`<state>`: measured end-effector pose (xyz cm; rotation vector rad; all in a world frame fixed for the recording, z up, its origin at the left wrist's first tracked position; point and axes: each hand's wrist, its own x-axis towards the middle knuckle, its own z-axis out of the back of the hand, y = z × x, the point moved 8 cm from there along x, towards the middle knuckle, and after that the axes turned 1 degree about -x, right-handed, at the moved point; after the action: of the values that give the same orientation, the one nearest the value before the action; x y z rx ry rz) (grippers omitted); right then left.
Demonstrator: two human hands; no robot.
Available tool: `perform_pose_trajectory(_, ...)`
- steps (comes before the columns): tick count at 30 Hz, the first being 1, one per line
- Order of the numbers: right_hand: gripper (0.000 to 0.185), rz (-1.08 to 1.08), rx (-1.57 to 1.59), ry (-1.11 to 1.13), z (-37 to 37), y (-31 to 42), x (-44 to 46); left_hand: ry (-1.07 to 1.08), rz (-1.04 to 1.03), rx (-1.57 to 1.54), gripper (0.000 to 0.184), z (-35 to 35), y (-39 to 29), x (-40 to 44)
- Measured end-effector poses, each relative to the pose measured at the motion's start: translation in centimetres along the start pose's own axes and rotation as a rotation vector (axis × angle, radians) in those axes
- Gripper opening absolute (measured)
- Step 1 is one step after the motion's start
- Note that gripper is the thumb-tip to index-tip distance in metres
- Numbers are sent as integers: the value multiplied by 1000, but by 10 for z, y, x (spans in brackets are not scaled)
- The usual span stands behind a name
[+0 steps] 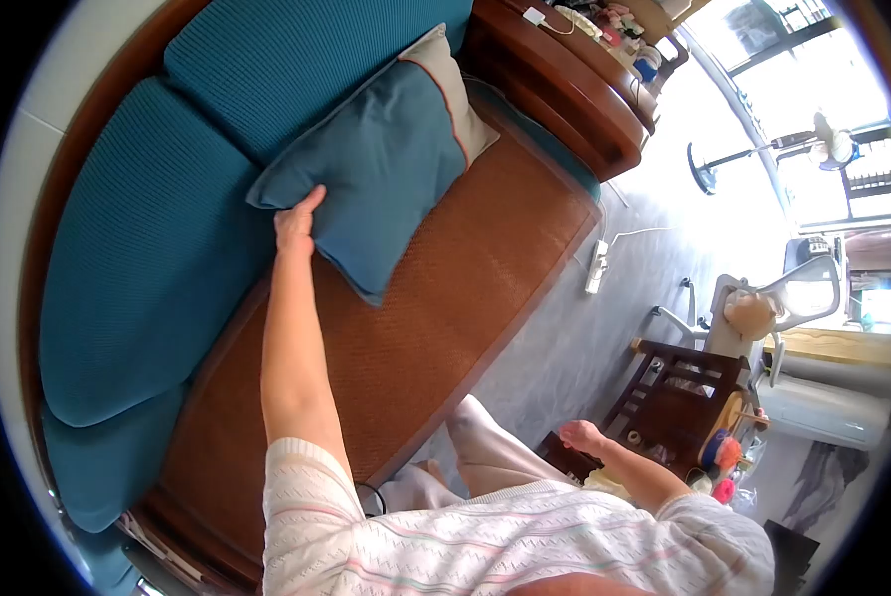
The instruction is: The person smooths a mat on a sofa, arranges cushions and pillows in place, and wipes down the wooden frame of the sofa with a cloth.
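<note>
My left hand [296, 223] reaches out to the near edge of a throw cushion [371, 169]. Its thumb lies on top of the cover while the other fingers are hidden under the edge, gripping it. The cushion is blue-teal with a beige end band and red piping, and it lies tilted between the sofa backrest and the brown woven seat mat [445, 288]. Away from the sofa, my right hand [582, 437] hangs at my side, its fingers curled in with nothing visible in them.
Teal ribbed back cushions [147, 248] line the wooden sofa, ending at a wooden armrest [565, 89]. On the grey floor lie a white power strip [596, 266] and its cord. Beyond are a standing fan [704, 169], an office chair [733, 308] and a dark wooden rack [679, 402].
</note>
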<state>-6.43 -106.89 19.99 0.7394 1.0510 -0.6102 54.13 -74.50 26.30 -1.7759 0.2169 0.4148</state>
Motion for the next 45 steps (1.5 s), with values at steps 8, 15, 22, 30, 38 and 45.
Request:
perform_pose_trajectory(8,24,133,322,-48,1,17,59,-24,159,-259,49,23,-37,-159)
perform_pose_trajectory(15,27,62,67,-45,11,100,18,-435,358,91,49,425,2,-299)
perform_pose_trajectory(22,24,260,-470,-68,20,105,58,-1107,678,413,47,645,100,-480)
perform_pose_trajectory(30,22,247,-425,-149,148,134,97,-765,271,1372,47,425,120,-400)
perform_pose_trajectory(38,19,368,-168,-260,298,102,127,-380,171,1555,48,164,169,-280)
perform_pose_trajectory(45,14,302,155,-849,487,36,109,247,120,969,43,-176,221,-42)
